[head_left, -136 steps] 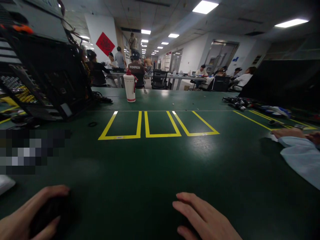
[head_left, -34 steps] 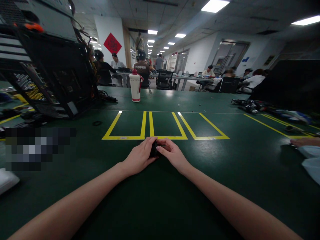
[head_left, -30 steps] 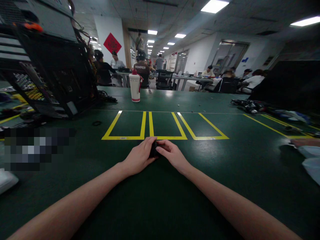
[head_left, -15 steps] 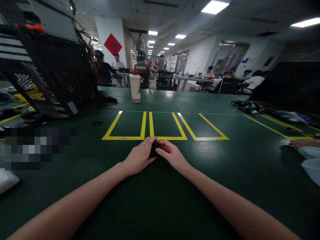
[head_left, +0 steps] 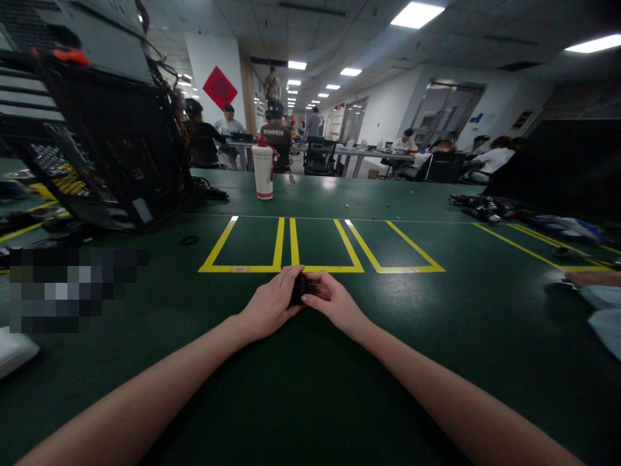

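Observation:
Between my two hands is a small black rounded object (head_left: 299, 291), low over the green table (head_left: 310, 388); its kind is hard to make out. My left hand (head_left: 274, 301) wraps it from the left, fingers over its far side and thumb below. From the right, my right hand (head_left: 334, 301) holds it with bent fingers, thumb tip against its near edge. Most of the object is hidden by the fingers. Just beyond the hands, yellow tape outlines (head_left: 327, 268) mark the tabletop.
A white bottle with a red lid (head_left: 264, 168) stands farther back. An opened black computer case (head_left: 121, 149) rises at the left, a black ring (head_left: 189, 240) near it. Cables (head_left: 485, 208) and a large black panel (head_left: 557, 171) are at the right. Another person's sleeve (head_left: 604, 317) shows at the right edge.
My right fingers have shifted slightly on the black object, and a little more of it shows. My left hand looks unchanged.

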### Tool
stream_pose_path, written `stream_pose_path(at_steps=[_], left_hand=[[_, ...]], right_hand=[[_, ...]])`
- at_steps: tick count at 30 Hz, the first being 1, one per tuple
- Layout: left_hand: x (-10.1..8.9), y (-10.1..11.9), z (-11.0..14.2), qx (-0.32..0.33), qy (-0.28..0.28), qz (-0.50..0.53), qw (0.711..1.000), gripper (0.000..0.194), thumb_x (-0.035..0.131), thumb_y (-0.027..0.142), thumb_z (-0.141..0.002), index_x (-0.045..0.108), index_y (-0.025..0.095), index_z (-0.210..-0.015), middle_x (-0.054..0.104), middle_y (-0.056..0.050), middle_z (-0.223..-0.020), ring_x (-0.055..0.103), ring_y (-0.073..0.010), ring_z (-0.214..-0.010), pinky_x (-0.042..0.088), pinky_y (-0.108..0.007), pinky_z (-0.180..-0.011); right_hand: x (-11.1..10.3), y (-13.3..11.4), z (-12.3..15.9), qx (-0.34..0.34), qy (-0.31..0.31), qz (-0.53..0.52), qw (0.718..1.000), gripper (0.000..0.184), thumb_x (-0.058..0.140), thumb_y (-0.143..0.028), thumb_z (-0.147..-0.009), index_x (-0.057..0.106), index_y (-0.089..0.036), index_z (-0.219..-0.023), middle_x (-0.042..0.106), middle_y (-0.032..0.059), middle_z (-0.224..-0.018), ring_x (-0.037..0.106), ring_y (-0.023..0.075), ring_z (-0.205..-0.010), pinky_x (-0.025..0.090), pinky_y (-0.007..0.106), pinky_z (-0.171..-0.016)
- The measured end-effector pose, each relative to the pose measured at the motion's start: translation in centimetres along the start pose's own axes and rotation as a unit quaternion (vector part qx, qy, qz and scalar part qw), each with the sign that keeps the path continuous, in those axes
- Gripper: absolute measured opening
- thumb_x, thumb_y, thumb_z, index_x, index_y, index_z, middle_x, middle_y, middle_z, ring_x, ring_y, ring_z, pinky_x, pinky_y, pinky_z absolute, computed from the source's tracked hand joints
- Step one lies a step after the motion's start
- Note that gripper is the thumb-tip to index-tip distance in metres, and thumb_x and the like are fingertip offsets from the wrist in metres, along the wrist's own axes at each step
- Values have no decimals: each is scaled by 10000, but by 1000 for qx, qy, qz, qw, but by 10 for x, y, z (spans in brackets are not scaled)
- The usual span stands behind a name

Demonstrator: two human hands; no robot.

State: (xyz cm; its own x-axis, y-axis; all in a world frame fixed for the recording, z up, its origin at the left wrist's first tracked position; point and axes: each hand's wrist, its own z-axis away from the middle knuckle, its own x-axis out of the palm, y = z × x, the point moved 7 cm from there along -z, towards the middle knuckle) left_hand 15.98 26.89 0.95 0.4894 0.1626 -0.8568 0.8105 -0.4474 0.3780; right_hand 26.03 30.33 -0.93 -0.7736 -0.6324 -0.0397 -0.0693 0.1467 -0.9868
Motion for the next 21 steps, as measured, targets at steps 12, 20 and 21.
stream_pose_path(at_steps=[12,20,21], left_hand=[[0,0,0,-5,-7,1,1000,616,537,264,-772,164,238,-1263,366,-91,-1279,450,-245,-1120,418,-439,-884],[0,1,-1,2,3,9,1000,601,537,261,-768,179,243,-1250,377,-86,-1265,452,-237,-1112,422,-437,-875],[-1,1,-1,4,5,10,1000,598,535,264,-770,180,242,-1250,380,-86,-1262,456,-235,-1106,424,-434,-873]], right_hand=[[-3,-2,0,14,27,28,999,319,553,-231,-757,489,-219,-1069,529,42,-1088,507,180,-1048,400,394,-936],[-1,-8,2,-22,15,1,1000,226,554,-203,-752,519,-225,-974,546,14,-1004,545,158,-977,434,355,-903],[-2,-7,2,-22,24,4,999,205,546,-211,-759,528,-225,-963,547,15,-1006,545,159,-973,436,356,-899]])
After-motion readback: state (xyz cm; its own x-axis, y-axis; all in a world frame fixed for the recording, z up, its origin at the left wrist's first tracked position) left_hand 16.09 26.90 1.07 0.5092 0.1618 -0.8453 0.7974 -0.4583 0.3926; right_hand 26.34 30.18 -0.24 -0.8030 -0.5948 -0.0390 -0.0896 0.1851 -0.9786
